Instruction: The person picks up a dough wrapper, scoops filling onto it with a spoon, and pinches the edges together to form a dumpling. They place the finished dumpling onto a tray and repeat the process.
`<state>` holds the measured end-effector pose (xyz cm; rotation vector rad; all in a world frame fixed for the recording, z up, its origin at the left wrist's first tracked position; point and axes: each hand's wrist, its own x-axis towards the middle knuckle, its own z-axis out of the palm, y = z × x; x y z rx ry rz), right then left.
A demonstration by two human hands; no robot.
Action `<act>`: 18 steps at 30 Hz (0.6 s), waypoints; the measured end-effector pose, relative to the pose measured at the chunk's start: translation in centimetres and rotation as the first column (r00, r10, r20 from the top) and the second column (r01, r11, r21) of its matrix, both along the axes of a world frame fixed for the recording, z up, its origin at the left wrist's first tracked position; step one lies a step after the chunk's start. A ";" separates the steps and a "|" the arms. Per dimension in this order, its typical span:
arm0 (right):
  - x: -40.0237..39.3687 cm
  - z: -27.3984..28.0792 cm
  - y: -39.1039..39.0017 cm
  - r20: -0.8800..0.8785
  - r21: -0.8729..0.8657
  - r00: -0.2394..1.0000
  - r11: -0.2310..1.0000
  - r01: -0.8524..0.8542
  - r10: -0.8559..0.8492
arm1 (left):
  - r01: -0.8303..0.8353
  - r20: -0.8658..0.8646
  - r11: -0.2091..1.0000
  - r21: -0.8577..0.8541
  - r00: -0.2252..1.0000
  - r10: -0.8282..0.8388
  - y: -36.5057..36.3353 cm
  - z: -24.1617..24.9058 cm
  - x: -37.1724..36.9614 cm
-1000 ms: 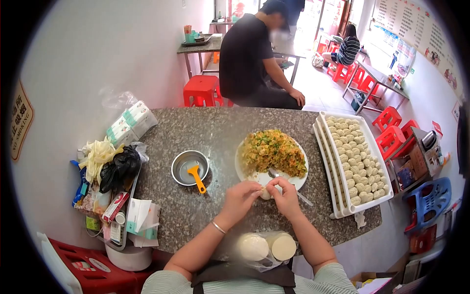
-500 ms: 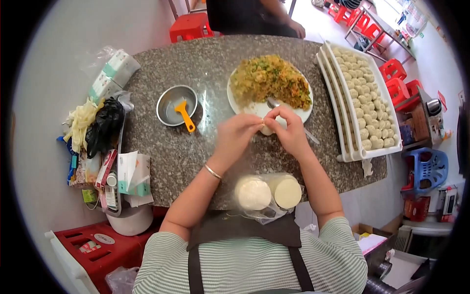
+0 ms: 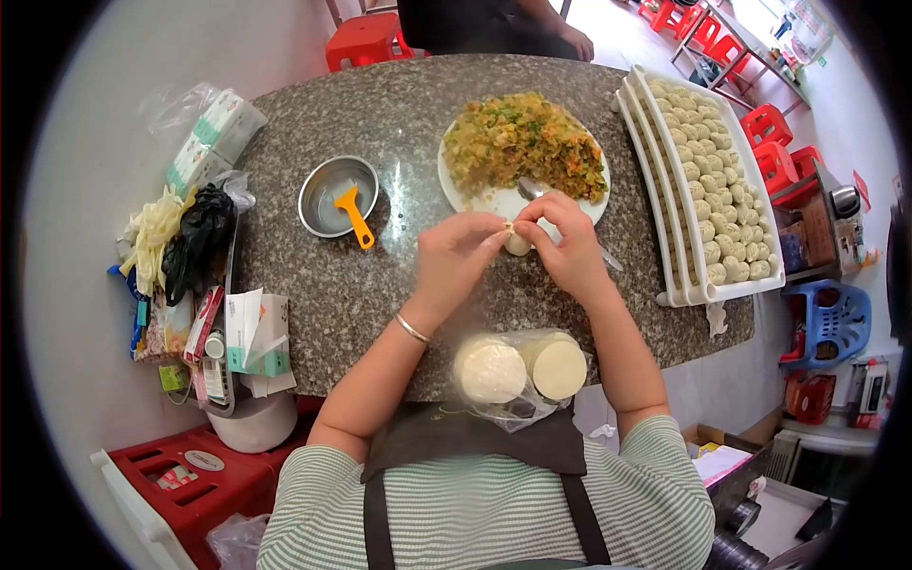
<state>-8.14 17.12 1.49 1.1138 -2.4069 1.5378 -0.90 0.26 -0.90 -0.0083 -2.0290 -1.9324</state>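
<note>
Between both hands, in front of the plate, is a small white dumpling (image 3: 517, 245) with a gathered top. My left hand (image 3: 454, 261) pinches that top with thumb and forefinger. From the other side, my right hand (image 3: 573, 249) grips the same top with its fingertips, hiding part of it. Just beyond lies a white plate (image 3: 456, 193) heaped with chopped vegetable filling (image 3: 522, 142). A metal spoon (image 3: 529, 188) rests on the plate, partly behind my right hand. Nearer my body, two stacks of round dough wrappers (image 3: 559, 369) sit in a clear plastic bag.
Stacked white trays (image 3: 679, 242) hold rows of pleated dumplings at the right. A metal bowl (image 3: 313, 214) with an orange-handled scraper (image 3: 356, 218) stands left. Tissue packs (image 3: 214, 138), a black bag (image 3: 201, 233) and boxes crowd the left edge. Across the table is another person (image 3: 475, 28).
The view has shifted slightly, moving the table's contents a little up. Both hands still pinch the dumpling, whose gathered top shows more now between the fingertips.
</note>
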 end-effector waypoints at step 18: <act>0.1 -0.4 -0.1 0.065 -0.015 0.997 0.999 0.029 -0.028 | 0.080 0.059 0.991 0.104 0.995 -0.086 -0.5 0.1 -0.2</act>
